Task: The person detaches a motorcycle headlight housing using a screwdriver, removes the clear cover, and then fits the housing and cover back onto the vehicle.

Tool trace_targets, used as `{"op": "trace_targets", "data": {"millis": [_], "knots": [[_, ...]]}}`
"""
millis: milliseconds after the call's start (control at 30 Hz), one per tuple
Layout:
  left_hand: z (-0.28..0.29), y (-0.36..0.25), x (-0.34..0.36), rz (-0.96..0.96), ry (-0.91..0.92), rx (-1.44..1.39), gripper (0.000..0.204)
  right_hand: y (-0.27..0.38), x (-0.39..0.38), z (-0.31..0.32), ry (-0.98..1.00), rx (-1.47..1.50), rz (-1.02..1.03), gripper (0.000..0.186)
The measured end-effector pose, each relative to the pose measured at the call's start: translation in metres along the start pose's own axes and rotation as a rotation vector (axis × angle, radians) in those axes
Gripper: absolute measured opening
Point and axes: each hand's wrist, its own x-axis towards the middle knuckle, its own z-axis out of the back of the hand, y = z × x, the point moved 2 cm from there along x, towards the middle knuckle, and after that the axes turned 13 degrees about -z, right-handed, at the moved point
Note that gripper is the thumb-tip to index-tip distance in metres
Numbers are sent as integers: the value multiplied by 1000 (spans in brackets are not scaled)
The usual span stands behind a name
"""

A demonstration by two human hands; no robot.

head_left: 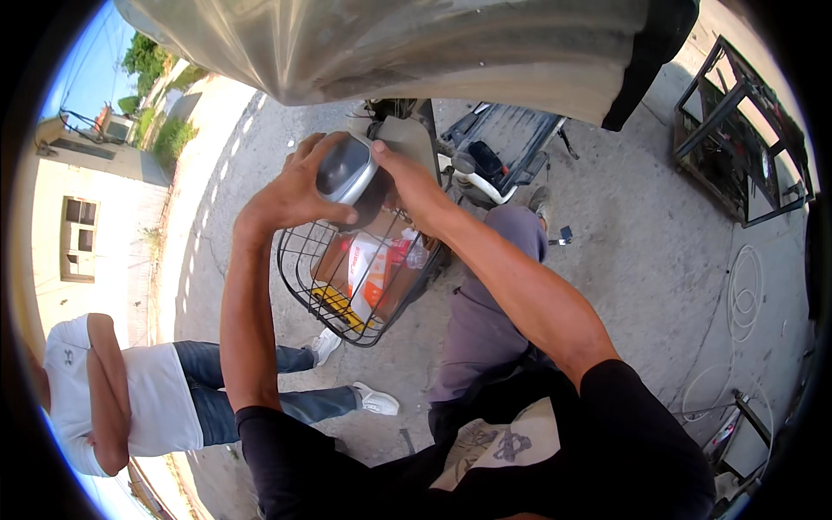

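Note:
My left hand [303, 191] and my right hand [400, 178] both grip a dark, rounded lamp-like unit [345, 166] with a silver rim, above a black wire basket [303, 290] on the front of a scooter. My left fingers curl over its far side, with the thumb underneath, and my right thumb presses on its right edge; some right fingers are hidden. The basket holds cardboard [392, 299], a white-and-orange package [368, 269] and a yellow item [334, 308]. A grey panel [406, 139] and the scooter's footboard [511, 126] are behind.
A pale canopy [433, 43] overhangs the top. A person in a white shirt [147, 394] stands at left with arms crossed, near a sunlit wall [104, 234]. A black metal frame [737, 91] is at right, with coiled hose [741, 295] on the concrete [607, 260].

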Motion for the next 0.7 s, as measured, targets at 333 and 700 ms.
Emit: {"op": "trace_targets", "data": {"millis": [333, 700], "knots": [[-66, 37, -32, -16, -667, -219, 143, 3, 18, 5, 81, 177, -144, 41], [-127, -4, -33, 59, -1103, -825, 145, 13, -4, 16, 67, 130, -205, 49]]}}
